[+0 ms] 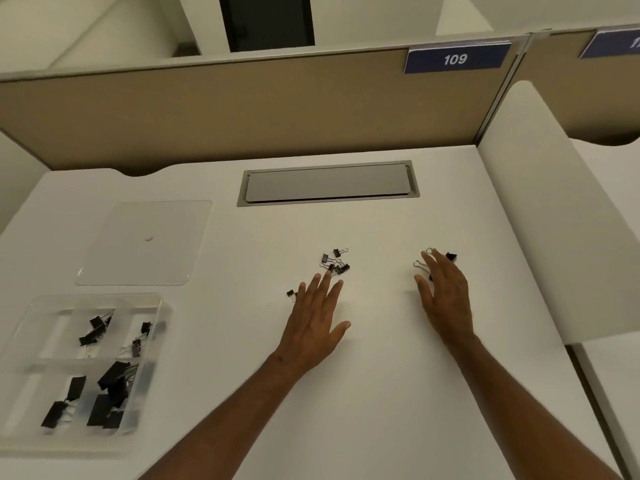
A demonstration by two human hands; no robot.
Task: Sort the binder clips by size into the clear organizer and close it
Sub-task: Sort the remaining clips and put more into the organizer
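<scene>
On the counter (381,341), both hands are hovering with fingers spread and holding nothing, the left hand (317,323) at the small binder clips (335,262), which want pinching singly toward the open organizer (162,306) far left.

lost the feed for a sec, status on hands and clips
Left hand and right hand open, holding nothing. Small clips loose on desk; organizer part filled, lid off. Nothing in the way.
</scene>
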